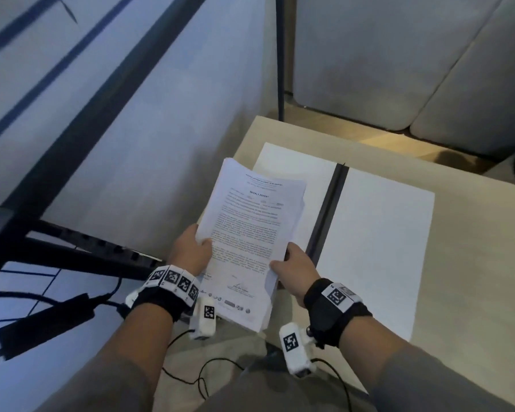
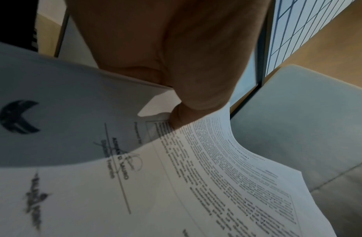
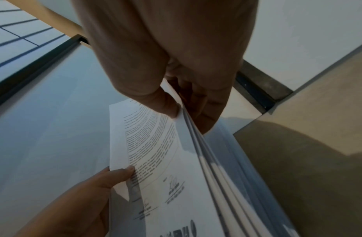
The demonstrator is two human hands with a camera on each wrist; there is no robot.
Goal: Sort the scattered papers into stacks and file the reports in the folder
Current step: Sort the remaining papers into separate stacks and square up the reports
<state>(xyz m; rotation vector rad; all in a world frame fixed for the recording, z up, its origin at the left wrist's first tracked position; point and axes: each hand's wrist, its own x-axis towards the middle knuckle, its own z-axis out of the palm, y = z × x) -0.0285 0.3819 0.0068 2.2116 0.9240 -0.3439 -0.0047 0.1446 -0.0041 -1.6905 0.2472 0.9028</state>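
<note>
Reports [image 1: 250, 233] above open folder [image 1: 369, 233], both hands [image 1: 191, 251] gripping.

White matt paper report stack [image 1: 247, 233]; white smooth open folder [image 1: 375, 242], dark spine; pale matt wood-look table [image 1: 473, 263].

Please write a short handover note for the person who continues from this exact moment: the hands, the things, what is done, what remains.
Left hand: grips the left edge of the report stack, thumb on top.
Right hand: grips its right edge, thumb on top.
The stack is held above the left edge of the open folder, which lies flat on the table.
Done: reports gathered into one stack.
Left: lay the stack in the folder and close it.
</note>
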